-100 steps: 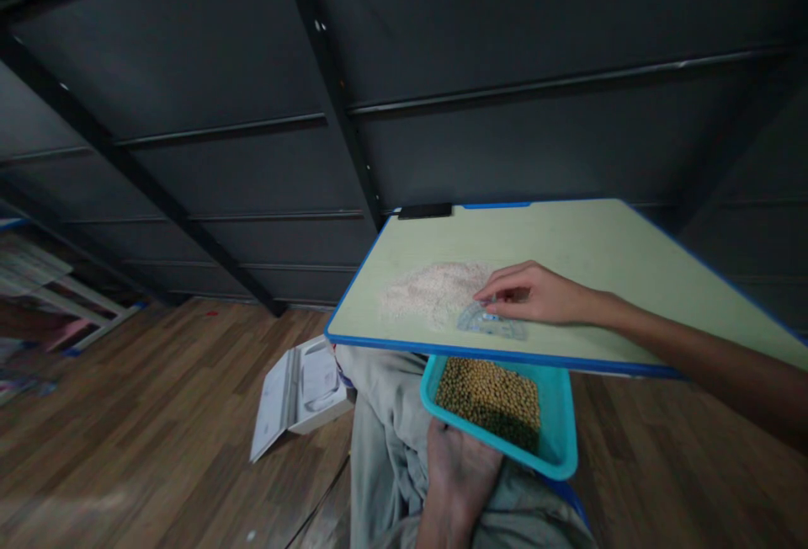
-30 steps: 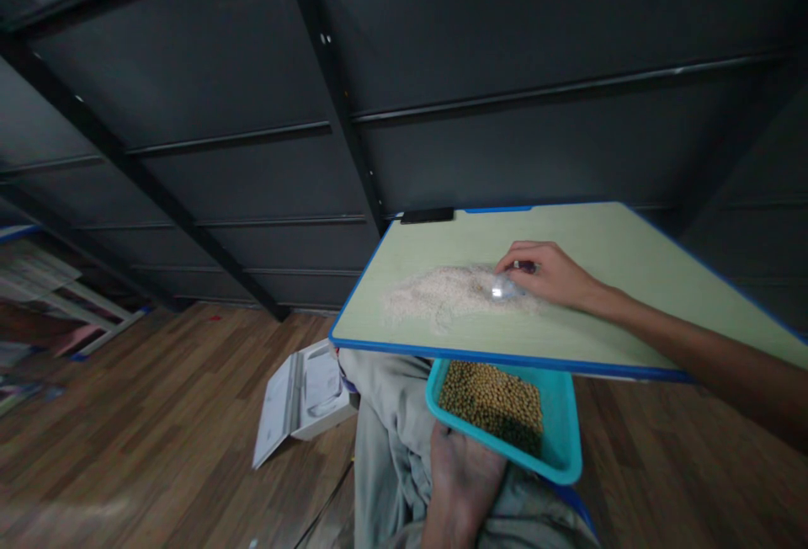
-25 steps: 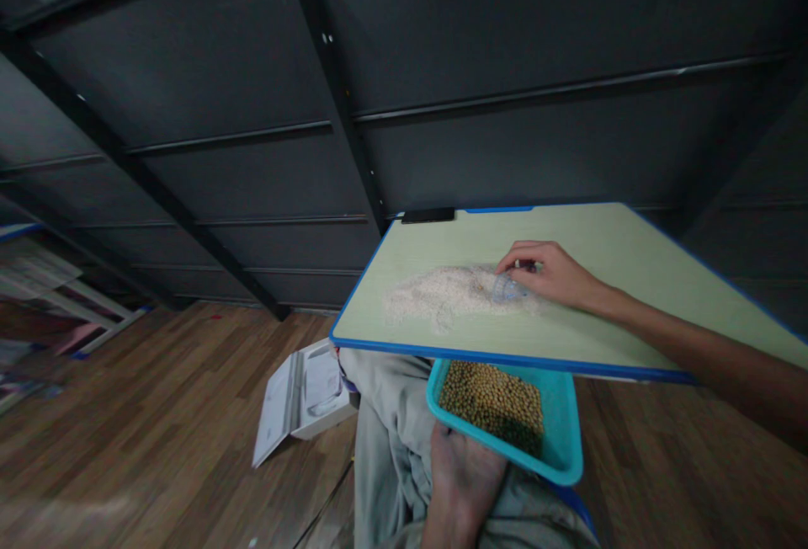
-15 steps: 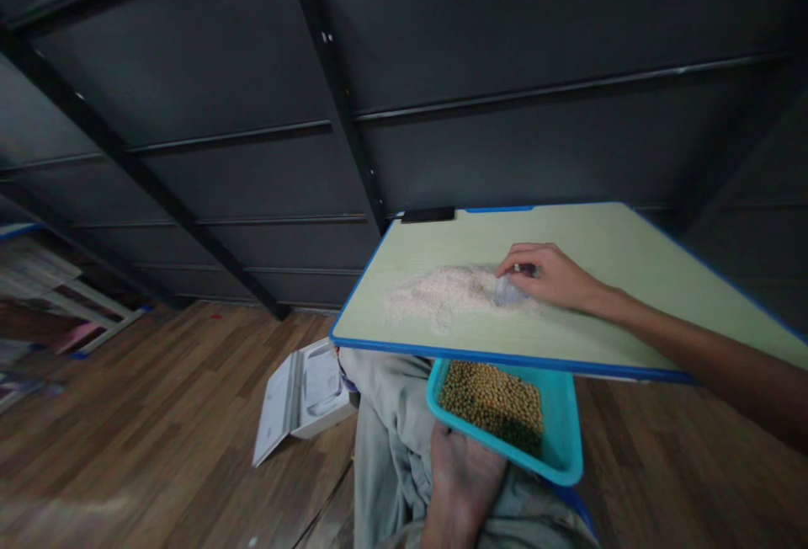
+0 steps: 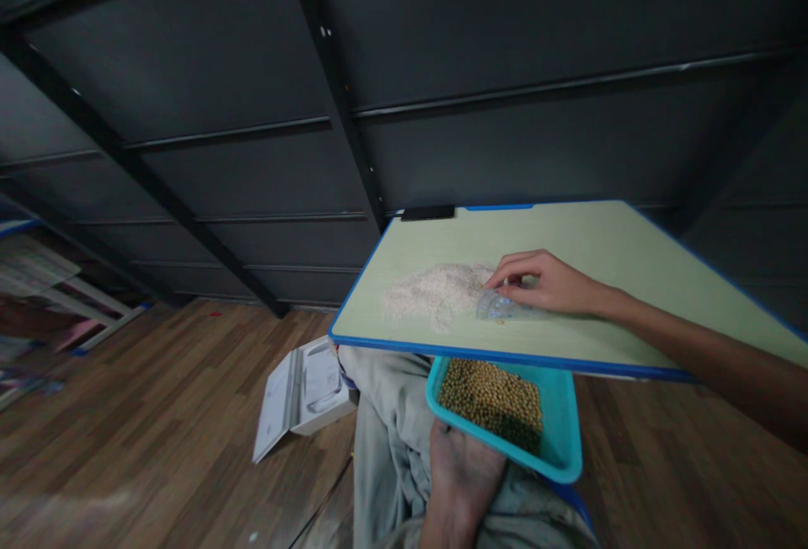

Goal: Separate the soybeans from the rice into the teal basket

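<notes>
My left hand (image 5: 464, 469) grips the near side of a turquoise plastic tray (image 5: 560, 418) from below, over my lap. Yellow-brown soybeans (image 5: 489, 397) cover much of the tray's bottom. On the pale green table, my right hand (image 5: 546, 279) has its thumb and fingertips pinched together at the right edge of a spread of whitish grains (image 5: 442, 288). Whatever is between those fingertips is too small to make out. A clear plastic protractor (image 5: 496, 306) lies almost flat under the fingers, partly hidden by the hand. One small bean (image 5: 500, 322) lies just in front of it.
The table (image 5: 587, 237) has a blue rim, and a black flat object (image 5: 427, 213) lies at its far left edge. An opened white box (image 5: 309, 389) stands on the wooden floor (image 5: 157, 414) at left. Dark panels (image 5: 505, 27) rise behind the table.
The protractor was tilted up in my right fingers and now lies nearly flat. My right fingertips have shifted slightly left and down to the grains' edge. My left hand and the tray stay put.
</notes>
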The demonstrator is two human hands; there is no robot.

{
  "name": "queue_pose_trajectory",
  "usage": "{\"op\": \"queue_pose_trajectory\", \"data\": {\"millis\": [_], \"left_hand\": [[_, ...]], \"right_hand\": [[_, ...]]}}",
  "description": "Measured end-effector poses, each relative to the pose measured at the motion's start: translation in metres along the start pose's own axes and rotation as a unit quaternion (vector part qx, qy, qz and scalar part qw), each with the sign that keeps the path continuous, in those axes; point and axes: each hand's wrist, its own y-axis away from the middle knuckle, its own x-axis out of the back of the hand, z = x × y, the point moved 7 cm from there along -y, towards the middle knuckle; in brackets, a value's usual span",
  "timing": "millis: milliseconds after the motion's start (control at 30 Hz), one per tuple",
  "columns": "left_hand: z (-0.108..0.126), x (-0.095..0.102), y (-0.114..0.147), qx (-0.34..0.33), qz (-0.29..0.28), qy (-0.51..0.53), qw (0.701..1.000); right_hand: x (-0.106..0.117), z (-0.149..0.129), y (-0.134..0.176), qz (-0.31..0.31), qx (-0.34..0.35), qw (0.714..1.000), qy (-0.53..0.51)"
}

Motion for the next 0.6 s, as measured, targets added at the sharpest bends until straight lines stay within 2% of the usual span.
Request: {"op": "queue_pose_trajectory", "data": {"millis": [100, 300, 600], "left_hand": [[0.0, 0.001, 0.0, 0.001, -0.003, -0.008, 1.0], [0.0, -0.001, 0.001, -0.002, -0.007, -0.024, 1.0], [-0.002, -0.009, 0.002, 0.004, -0.018, -0.018, 1.0]], "right_hand": [[-0.003, -0.003, 0.001, -0.015, 0.006, 1.0, 0.0], [-0.002, 0.001, 0.001, 0.005, 0.002, 1.0, 0.008], [-0.016, -0.004, 0.004, -0.036, 0.01, 0.998, -0.042]]}}
